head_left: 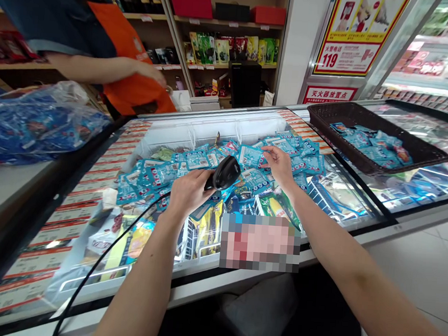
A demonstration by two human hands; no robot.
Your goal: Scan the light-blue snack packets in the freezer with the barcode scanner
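Note:
My left hand (pixel 190 191) is wrapped round the handle of a black corded barcode scanner (pixel 226 173), whose head points to the right. Pinched by its right edge, a blue packet (pixel 251 156) is in my right hand (pixel 278 165), just beyond the scanner head. A printed label shows on the packet's upward face. Many similar blue packets (pixel 162 173) lie spread in a layer across the freezer, on both sides of my hands. From the scanner a black cable (pixel 115 245) runs down to the lower left.
A brown basket (pixel 377 166) with several blue packets stands on the freezer (pixel 201 276) at right. Clear bags of blue packets (pixel 39 124) sit at left. Across the freezer is a person in an orange apron (pixel 121 48). Shelves (pixel 226 24) with goods stand behind.

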